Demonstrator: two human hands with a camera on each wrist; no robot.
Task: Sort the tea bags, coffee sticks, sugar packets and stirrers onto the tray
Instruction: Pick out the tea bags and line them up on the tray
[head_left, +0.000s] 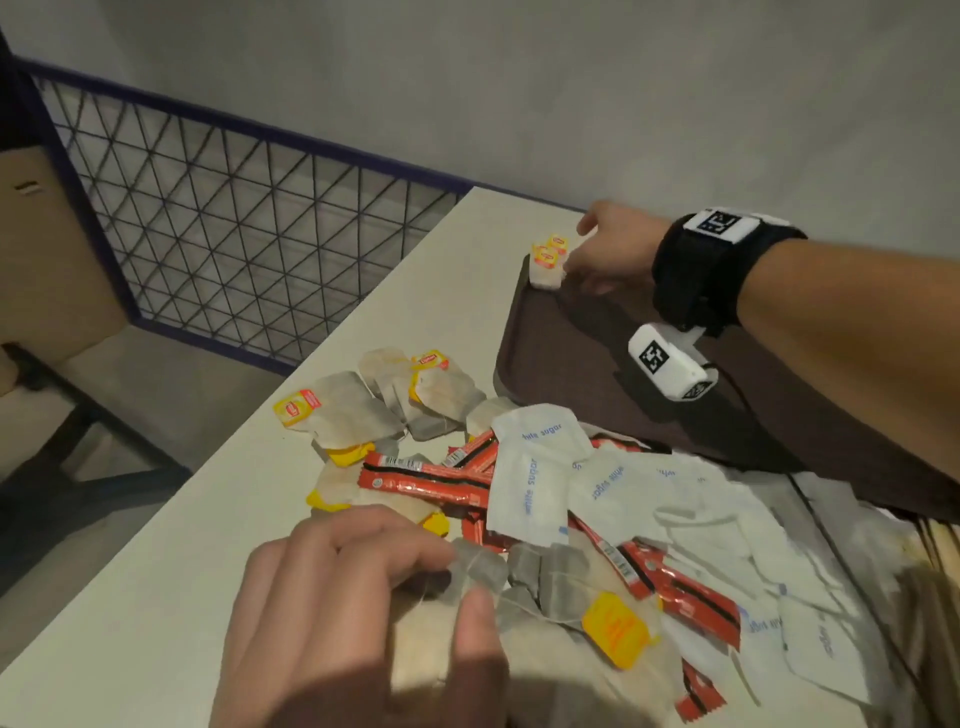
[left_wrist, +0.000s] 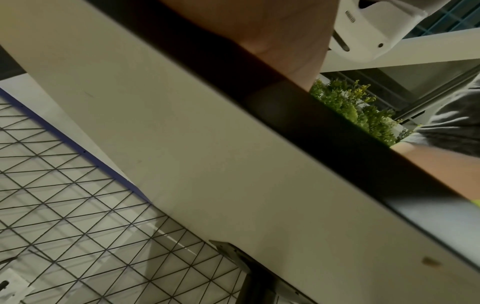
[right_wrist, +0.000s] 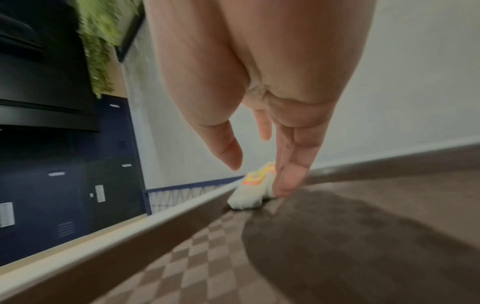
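Where visible, probably white table (head_left: 363, 291).

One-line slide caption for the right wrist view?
Right hand sets tea bags in the brown tray's corner, fingers straight.

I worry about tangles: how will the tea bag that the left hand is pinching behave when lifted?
The tea bag looks thin and limp, so it will probably sag. Its string runs toward a yellow tag, which may trail and snag neighbouring bags. Left hand should lift slowly.
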